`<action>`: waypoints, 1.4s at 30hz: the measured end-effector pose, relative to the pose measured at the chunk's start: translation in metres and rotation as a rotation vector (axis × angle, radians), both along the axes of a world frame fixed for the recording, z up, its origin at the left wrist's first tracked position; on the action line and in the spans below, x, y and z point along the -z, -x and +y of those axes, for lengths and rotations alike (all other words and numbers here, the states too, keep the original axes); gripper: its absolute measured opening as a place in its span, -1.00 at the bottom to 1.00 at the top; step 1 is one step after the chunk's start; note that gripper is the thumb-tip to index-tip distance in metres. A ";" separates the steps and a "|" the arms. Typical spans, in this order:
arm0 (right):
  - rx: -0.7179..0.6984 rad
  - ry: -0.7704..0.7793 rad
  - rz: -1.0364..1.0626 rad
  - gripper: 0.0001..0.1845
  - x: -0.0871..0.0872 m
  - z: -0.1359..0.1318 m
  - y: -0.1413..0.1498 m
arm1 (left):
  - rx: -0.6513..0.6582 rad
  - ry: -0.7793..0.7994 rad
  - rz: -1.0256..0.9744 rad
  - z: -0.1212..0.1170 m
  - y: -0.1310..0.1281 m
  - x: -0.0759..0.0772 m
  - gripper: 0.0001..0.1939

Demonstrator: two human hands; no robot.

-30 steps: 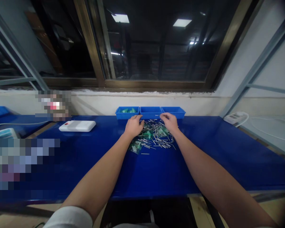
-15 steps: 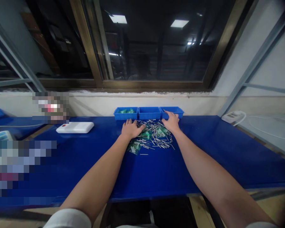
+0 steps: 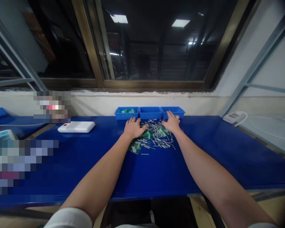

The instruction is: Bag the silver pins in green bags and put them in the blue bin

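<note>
A heap of thin metal pins point(image 3: 156, 139) mixed with small green plastic parts point(image 3: 136, 146) lies on the blue table point(image 3: 156, 171). My left hand point(image 3: 133, 127) rests flat on the heap's left side, fingers spread and open. My right hand point(image 3: 172, 122) lies palm down on the heap's far right edge, fingers stretched toward the right blue bin point(image 3: 179, 111). Neither hand visibly holds anything. Three small blue bins stand in a row behind the heap: the left bin point(image 3: 126, 112) has green parts in it, the middle bin point(image 3: 150, 112) sits between.
A white flat device point(image 3: 76, 126) with a red button lies at the left. A white power unit point(image 3: 235, 117) with a cable sits at the far right. A dark window runs behind the table. Blurred patches cover things at the left.
My left hand slid down from the bins onto the heap and spread flat. My right hand reached to the right bin, then came back a little onto the heap's edge.
</note>
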State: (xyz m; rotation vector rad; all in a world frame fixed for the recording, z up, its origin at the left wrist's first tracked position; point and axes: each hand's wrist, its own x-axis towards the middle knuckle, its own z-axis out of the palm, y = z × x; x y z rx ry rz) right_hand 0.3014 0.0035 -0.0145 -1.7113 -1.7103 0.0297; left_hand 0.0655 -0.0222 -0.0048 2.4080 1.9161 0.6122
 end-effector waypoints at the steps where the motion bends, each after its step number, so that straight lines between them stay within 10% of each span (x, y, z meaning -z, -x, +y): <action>1: -0.001 0.022 -0.008 -0.26 0.000 -0.001 0.001 | 0.015 -0.007 0.002 0.000 0.000 0.001 -0.15; 12: -0.449 -0.013 -0.217 -0.63 -0.012 -0.019 0.033 | 0.199 -0.051 0.045 -0.005 -0.005 0.000 -0.29; 21: -0.546 0.011 -0.231 -0.86 -0.006 -0.020 0.045 | 0.262 0.000 0.105 -0.002 -0.005 0.005 -0.35; 42: -0.540 -0.063 0.119 -0.54 -0.023 -0.033 0.049 | 0.437 -0.370 -0.153 -0.010 -0.014 -0.016 -0.76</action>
